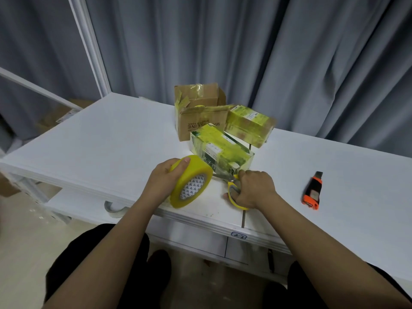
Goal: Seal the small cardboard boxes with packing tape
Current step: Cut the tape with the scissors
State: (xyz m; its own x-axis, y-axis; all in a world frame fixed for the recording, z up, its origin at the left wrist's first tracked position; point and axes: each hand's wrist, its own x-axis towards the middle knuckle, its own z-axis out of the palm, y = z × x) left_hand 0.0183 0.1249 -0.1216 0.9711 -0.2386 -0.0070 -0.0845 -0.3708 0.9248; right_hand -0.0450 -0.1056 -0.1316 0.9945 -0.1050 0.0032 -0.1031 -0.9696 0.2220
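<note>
Box mid-table, near front edge, heavily taped. Left hand curled round tape roll; right hand clamped on scissors at strip. Probably cutting off. Second box wrapped; large carton behind, flaps open.

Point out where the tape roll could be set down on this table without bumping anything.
Two bare patches: the wide stretch of white table left of the open brown box, and the strip between the scissors and the orange knife. It is crowded mid-table, where the taped boxes cluster and both hands work.
</note>
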